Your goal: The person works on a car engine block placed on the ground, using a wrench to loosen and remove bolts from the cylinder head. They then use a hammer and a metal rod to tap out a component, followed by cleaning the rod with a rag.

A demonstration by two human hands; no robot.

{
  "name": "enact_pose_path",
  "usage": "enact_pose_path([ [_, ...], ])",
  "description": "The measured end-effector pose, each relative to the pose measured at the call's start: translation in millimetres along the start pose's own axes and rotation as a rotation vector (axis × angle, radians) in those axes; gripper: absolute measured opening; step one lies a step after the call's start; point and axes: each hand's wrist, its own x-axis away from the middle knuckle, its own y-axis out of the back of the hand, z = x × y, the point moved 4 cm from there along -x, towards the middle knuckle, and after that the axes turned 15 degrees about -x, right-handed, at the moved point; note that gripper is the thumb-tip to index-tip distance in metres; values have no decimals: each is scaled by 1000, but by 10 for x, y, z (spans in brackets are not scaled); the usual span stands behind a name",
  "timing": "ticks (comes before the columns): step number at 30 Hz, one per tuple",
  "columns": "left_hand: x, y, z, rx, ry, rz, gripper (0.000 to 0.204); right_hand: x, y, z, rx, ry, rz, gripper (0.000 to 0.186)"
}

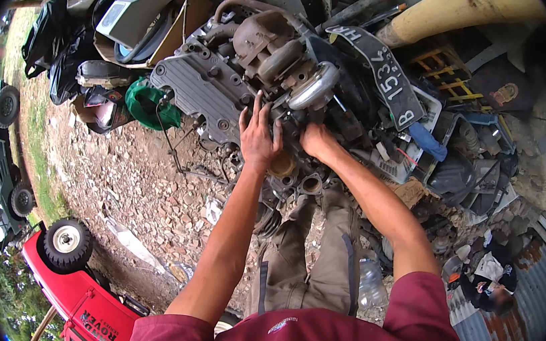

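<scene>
An engine fills the top middle of the head view, with a ribbed grey valve cover [202, 85]. Beside the cover sits a rusty turbocharger housing [261, 41], next to a silver rounded metal housing [314, 87]. My left hand [261, 135] lies on the engine at the cover's near edge, its fingers stretched out and apart. Close by, my right hand [317, 140] reaches in below the silver housing. Its fingertips are hidden among the dark parts, so what they touch does not show. Round open metal ports [312, 185] face me just below my hands.
A cardboard box with a grey-white casing [140, 7] stands at the far left, near a green bag [152, 104]. A curved black plate [384, 79], a blue cloth [428, 141] and a thick yellowish pole [465, 17] lie right. Stones cover the ground; a red vehicle [95, 312] stands lower left.
</scene>
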Motion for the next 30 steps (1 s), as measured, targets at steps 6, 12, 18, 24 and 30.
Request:
enact_pose_path([
  [6, 2, -23, -25, 4, -18, 18, 46, -401, -151, 7, 363, -163, 206, 33],
  [12, 7, -65, -30, 23, -25, 3, 46, -454, -62, -212, 225, 71, 67, 31],
  [18, 19, -6, -9, 65, -13, -2, 46, -42, -2, -209, 187, 174, -156, 33],
  [24, 30, -11, 0, 69, -6, 13, 46, 97, 77, -63, 143, 136, -285, 35],
  [30, 15, 7, 0, 67, -3, 4, 45, 27, 98, -160, 75, 189, -267, 33],
])
